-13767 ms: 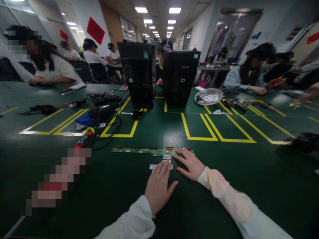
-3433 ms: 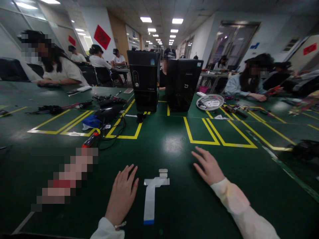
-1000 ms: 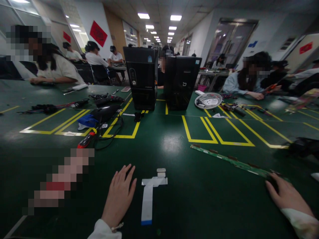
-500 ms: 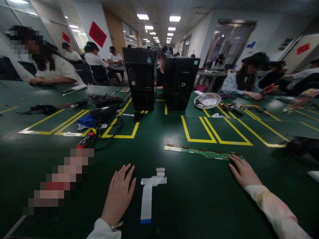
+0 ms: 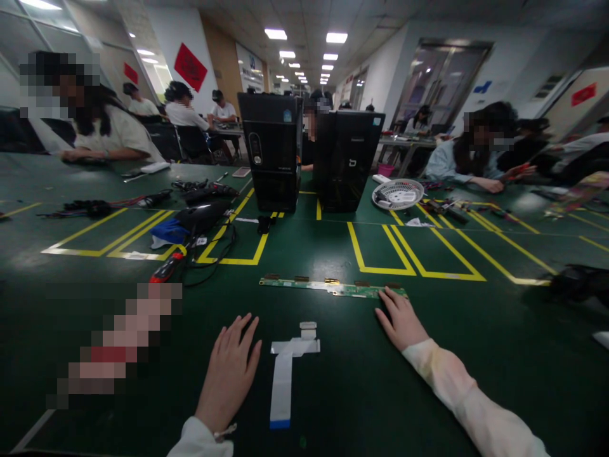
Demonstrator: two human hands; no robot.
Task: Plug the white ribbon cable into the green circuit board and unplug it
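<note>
A long, narrow green circuit board (image 5: 307, 285) lies flat on the table in front of me. My right hand (image 5: 401, 319) is open, its fingertips resting on the right end of the board and covering part of it. To the left, my left hand (image 5: 229, 371) lies flat on the table with fingers spread, holding nothing. Just right of it is a white flat ribbon cable (image 5: 281, 387) with a blue end, laid out in a rough T shape and apart from both hands.
Two black computer towers (image 5: 271, 152) stand at the table's middle. A white basket (image 5: 398, 193) sits right of them. On the left lie a red-and-black handled tool (image 5: 166, 266), a blue item (image 5: 167, 231) and dark cables. Yellow tape (image 5: 385, 270) marks the green table. Other people sit around.
My right hand has moved left, and the circuit board has slid left along with it. My left hand and the ribbon cable have stayed in place.
</note>
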